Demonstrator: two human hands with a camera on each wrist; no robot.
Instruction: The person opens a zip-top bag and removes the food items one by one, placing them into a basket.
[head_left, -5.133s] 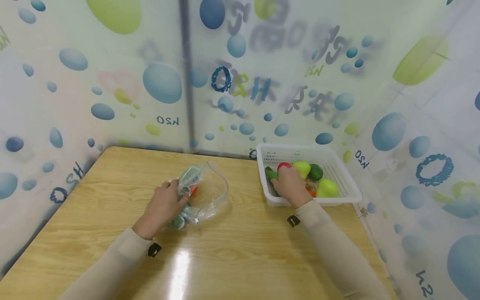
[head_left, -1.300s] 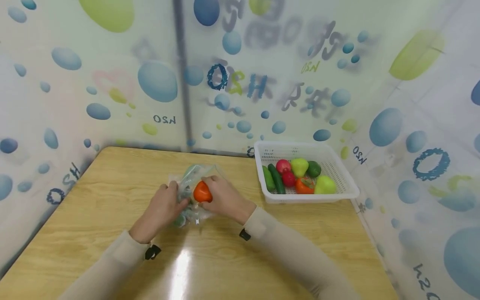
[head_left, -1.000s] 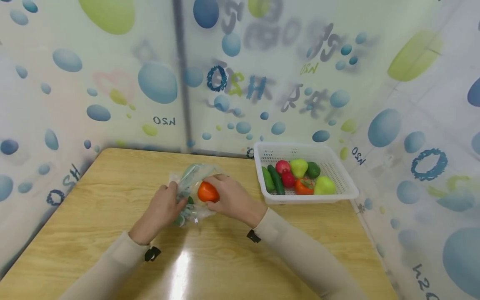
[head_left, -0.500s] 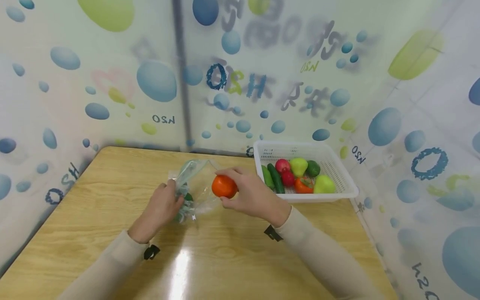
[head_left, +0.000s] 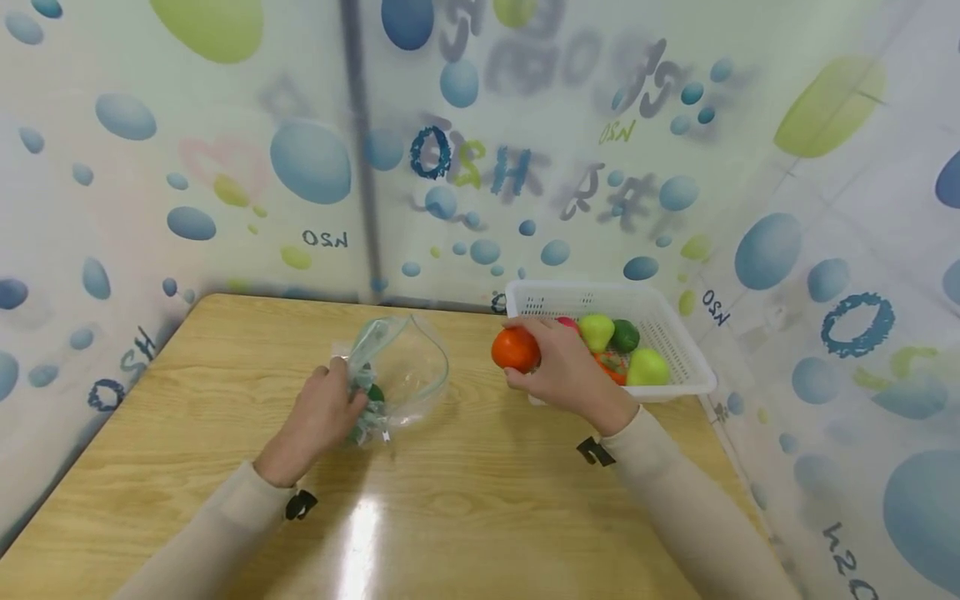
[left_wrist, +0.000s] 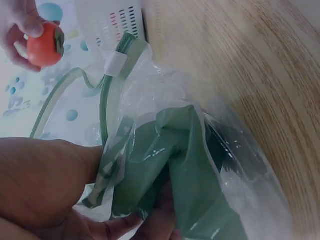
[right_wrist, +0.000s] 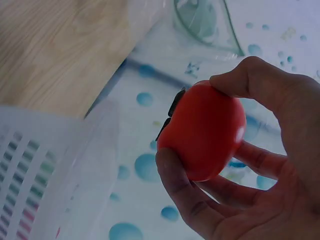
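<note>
Right hand [head_left: 570,375] curls its fingers round a smooth orange-red toy tomato [head_left: 515,348], holding it in the air just beside the white slotted plastic basket [head_left: 678,350] of toy produce. Left hand [head_left: 322,412] pinches the rim of a clear zip-top plastic bag [head_left: 408,375] lying open on the wooden table [head_left: 465,508]. A loose fingertip hold could let the round tomato slip and roll off.

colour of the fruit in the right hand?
Orange-red with a dark green calyx: the fruit, clearest in the right wrist view.
</note>
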